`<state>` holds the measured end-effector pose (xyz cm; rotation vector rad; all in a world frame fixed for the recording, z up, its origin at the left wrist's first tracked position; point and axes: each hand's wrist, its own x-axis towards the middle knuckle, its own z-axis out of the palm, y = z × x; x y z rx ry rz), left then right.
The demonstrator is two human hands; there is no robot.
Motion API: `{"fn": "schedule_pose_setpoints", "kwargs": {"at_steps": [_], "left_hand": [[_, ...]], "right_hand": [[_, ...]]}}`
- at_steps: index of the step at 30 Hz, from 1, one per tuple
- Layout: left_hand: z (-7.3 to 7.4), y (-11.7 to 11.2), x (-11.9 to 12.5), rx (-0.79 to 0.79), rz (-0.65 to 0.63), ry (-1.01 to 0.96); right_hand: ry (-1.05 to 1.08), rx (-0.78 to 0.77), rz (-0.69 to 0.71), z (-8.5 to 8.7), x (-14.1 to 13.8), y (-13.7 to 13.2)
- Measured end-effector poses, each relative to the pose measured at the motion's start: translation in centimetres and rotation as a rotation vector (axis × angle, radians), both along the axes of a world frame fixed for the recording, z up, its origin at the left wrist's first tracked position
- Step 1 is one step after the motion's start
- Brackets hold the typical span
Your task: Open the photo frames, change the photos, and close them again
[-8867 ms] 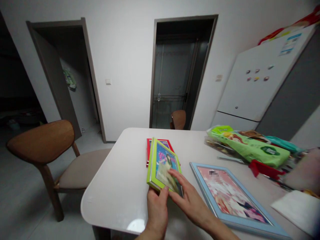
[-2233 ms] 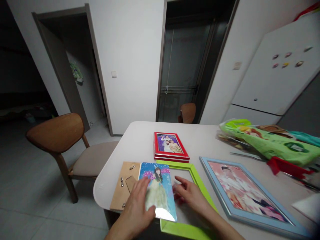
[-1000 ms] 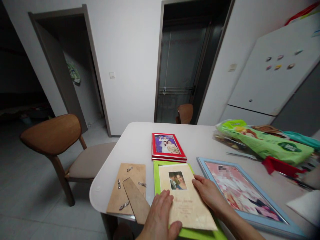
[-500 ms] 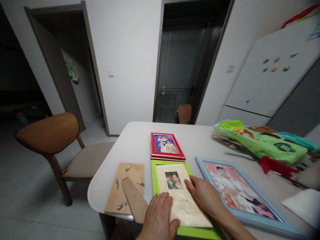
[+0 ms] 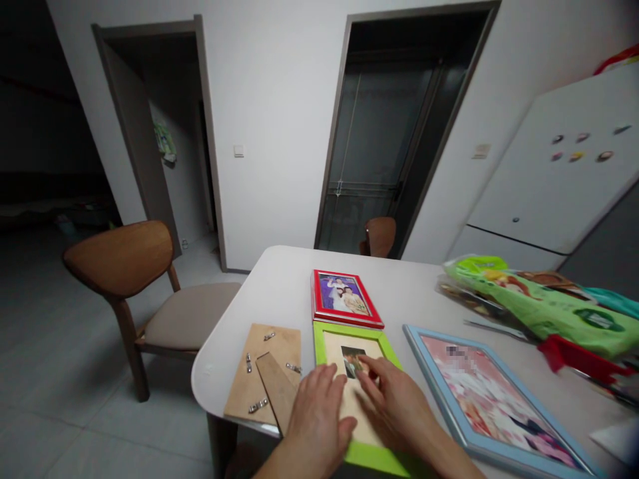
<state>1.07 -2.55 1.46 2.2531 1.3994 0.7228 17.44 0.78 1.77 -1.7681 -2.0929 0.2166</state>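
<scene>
A lime-green picture frame lies on the table, with a cream backing sheet set inside its border. On the sheet is a small photo of people, partly covered by fingers. My left hand rests flat over the frame's left side and the sheet, fingers extended. My right hand is over the sheet from the right, its bent fingertips at the small photo's right edge, thumb and forefinger apart. To the left lies a brown backboard with metal clips and a stand leg.
Beyond the green frame lies a red picture frame with a photo. A larger light-blue frame is at right. A green package, a red item and a white paper lie farther right. A chair stands left.
The cream sheet, earlier overlapping the green frame's right border, now sits inside it. My right hand has moved left, from the sheet's edge onto the small photo. The view has shifted slightly.
</scene>
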Motion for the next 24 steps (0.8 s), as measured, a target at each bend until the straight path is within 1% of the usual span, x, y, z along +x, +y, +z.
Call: {"fn": "schedule_pose_setpoints", "kwargs": {"at_steps": [2, 4, 5, 7, 10, 12, 13, 15, 17, 18, 20, 21, 24], "left_hand": [[-0.2, -0.6, -3.1, -0.03, 0.076, 0.033], [-0.6, -1.2, -6.5, -0.096, 0.179, 0.136], [-1.0, -1.4, -8.2, -0.116, 0.207, 0.182], [-1.8, -1.7, -10.9, -0.112, 0.263, 0.231], [-3.4, -1.5, -13.4, -0.003, 0.285, 0.217], [-4.0, -1.3, -14.0, 0.085, 0.26, 0.171], [-4.0, -1.1, -14.0, 0.129, 0.241, 0.142], [-3.4, -1.0, -13.3, 0.215, 0.201, 0.081], [-2.2, -1.0, -11.7, 0.268, 0.159, 0.039], [-1.6, -1.0, -10.5, 0.267, 0.132, 0.034], [-0.5, -1.2, -7.6, 0.214, 0.062, 0.052], [-0.1, -1.2, -6.1, 0.169, 0.02, 0.071], [0.3, -1.1, -1.9, 0.025, -0.082, 0.133]], "right_hand": [[0.07, 0.008, 0.128, 0.6, -2.5, -0.8], [0.105, 0.007, 0.223, 0.9, -5.4, -1.6], [0.109, -0.001, 0.26, 0.9, -6.9, -1.9], [0.088, -0.021, 0.291, 0.6, -9.5, -2.3], [0.093, -0.058, 0.295, -0.5, -12.0, -2.2], [0.16, -0.066, 0.305, -0.8, -12.4, -1.9], [0.2, -0.063, 0.309, -0.7, -12.2, -1.8], [0.264, -0.04, 0.305, 0.1, -11.1, -1.7], [0.285, -0.018, 0.302, 1.3, -8.9, -1.9], [0.28, -0.012, 0.301, 1.8, -7.5, -2.1], [0.253, -0.029, 0.281, 2.5, -4.3, -2.7], [0.239, -0.052, 0.258, 2.5, -2.7, -3.0], [0.203, -0.129, 0.187, 1.8, 1.7, -3.5]]}}
